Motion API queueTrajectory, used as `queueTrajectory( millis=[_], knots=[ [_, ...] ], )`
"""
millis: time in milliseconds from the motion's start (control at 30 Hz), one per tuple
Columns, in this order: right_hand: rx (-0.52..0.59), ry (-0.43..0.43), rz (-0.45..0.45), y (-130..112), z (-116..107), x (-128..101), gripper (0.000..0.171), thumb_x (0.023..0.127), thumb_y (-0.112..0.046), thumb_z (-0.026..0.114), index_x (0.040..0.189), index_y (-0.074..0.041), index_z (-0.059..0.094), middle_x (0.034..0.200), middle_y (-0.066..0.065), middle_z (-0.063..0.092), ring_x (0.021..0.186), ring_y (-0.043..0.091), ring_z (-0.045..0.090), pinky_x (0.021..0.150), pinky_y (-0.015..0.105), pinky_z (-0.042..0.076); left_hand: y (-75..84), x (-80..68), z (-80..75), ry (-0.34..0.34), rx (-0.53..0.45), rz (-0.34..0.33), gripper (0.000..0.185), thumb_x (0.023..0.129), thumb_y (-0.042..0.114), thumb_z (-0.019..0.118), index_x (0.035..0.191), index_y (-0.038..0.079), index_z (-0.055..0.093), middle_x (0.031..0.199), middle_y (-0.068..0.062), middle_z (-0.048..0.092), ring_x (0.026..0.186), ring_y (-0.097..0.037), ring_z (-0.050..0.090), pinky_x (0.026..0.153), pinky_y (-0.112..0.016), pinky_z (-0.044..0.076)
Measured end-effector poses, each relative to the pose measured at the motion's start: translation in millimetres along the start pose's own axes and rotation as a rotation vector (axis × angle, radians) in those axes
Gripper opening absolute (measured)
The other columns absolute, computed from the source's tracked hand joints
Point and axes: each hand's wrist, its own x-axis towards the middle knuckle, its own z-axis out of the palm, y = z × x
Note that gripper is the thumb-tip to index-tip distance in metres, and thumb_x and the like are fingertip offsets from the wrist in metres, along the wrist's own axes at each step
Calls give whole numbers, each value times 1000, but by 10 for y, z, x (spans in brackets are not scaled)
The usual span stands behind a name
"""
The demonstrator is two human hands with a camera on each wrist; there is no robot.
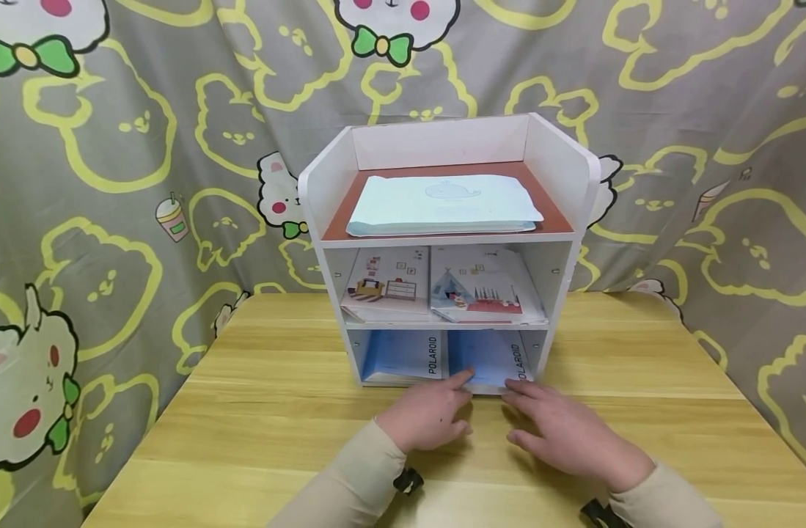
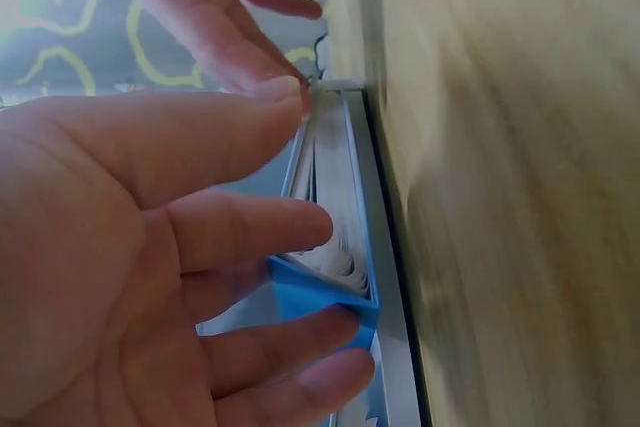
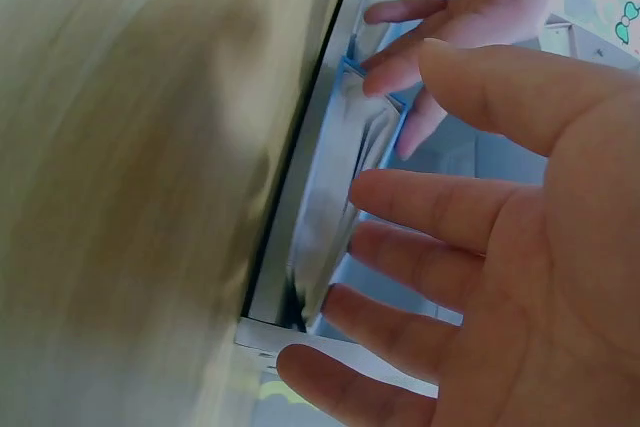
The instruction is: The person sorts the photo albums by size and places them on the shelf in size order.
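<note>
- Both hands lay at the desk's [image 1: 257,411] near edge of the scene, in front of the white shelf unit [image 1: 445,249], sleeves at the bottom of the head view.
- Left hand [image 1: 429,414]: fingers straight and relaxed, grasping nothing; fingertips touched the front edge of the right-hand blue POLAROID booklet [image 1: 491,359] in the bottom compartment.
- Right hand [image 1: 568,433]: fingers extended, released, fingertips at the same booklet's front right corner, palm low over the desk.
- Left wrist view: booklet's blue corner [image 2: 330,297] sat between the left fingers, white page edges visible.
- Second blue POLAROID booklet [image 1: 405,356] lay just beside it, in the left half of the bottom compartment.
- Middle shelf: two illustrated booklets [image 1: 442,286] side by side.
- Top shelf: pale blue folder [image 1: 442,205] lying flat on a brown board.
- Patterned curtain [image 1: 112,183] hung behind.
</note>
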Motion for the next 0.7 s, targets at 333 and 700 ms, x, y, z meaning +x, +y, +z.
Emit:
queueTrajectory(
  millis=[333,700],
  knots=[
    [4,19,-13,51,61,18,52,91,-37,75,131,-5,66,149,17,50,133,41,49,102,58,46,-39,85,-9,33,-33,-14,28,97,26,69,123,14,70,160,-8,36,124,-17,60,96,-26,52],
    [3,14,-13,66,84,19,51,91,-35,75,128,-3,67,152,19,46,135,42,46,105,57,43,-76,106,-2,30,-67,-11,8,99,24,68,100,18,73,161,-8,35,116,-16,65,89,-25,54]
  ],
)
